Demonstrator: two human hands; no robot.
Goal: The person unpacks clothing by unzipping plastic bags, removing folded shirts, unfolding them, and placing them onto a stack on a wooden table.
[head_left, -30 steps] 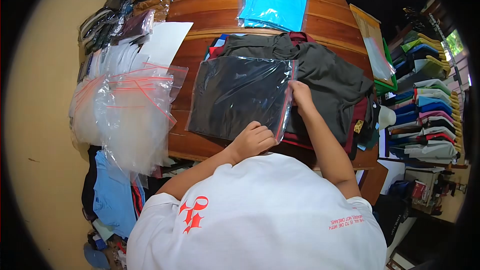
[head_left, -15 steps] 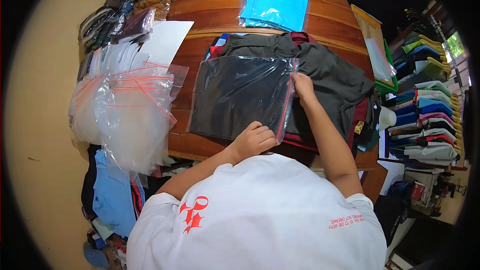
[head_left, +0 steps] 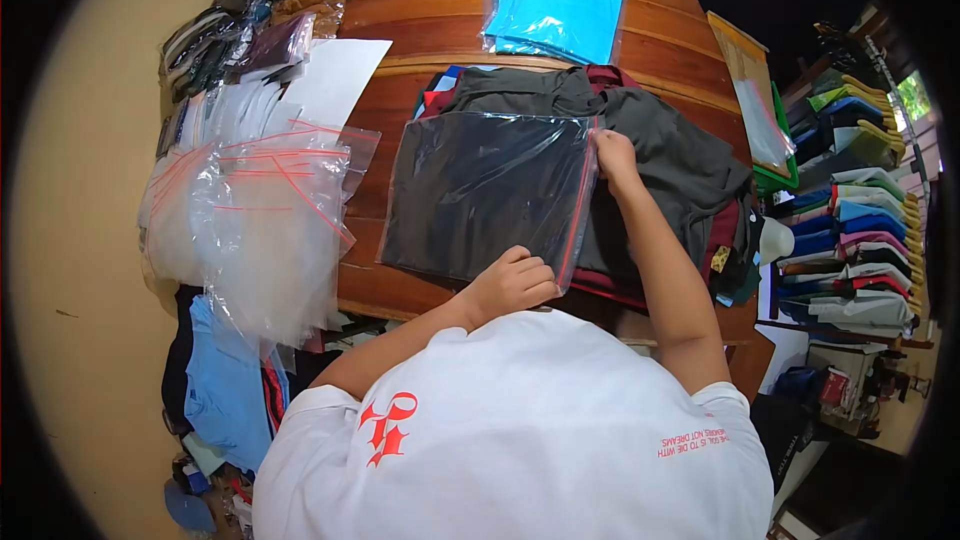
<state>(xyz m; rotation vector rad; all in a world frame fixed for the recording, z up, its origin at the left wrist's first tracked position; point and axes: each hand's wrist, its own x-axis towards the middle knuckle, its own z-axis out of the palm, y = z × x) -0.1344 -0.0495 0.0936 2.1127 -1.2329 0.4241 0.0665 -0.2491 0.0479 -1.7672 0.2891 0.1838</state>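
Note:
A clear zip bag point(head_left: 480, 195) with a folded dark garment inside lies flat, partly over a pile of clothes. Its red zip strip point(head_left: 575, 225) runs down the right edge. Near the top of that strip, my right hand point(head_left: 614, 153) is closed in a pinch on the bag's edge. My left hand point(head_left: 515, 280) rests at the bag's lower right corner, fingers curled on the plastic beside the strip. Under and behind the bag spread a dark grey garment point(head_left: 680, 150) and maroon cloth point(head_left: 722, 230).
Bagged bright blue garments point(head_left: 560, 18) lie at the table's far side. Empty clear bags with red strips point(head_left: 275, 250) overhang the left edge, near white sheets point(head_left: 340, 75) and bagged clothes point(head_left: 205, 50). Hanging clothes point(head_left: 860, 240) and a green crate point(head_left: 775, 178) stand right of the wooden table point(head_left: 420, 15).
My right hand has slid a little up the zip strip, toward the bag's top corner. The left hand stays at the lower corner, and the bag lies almost as before.

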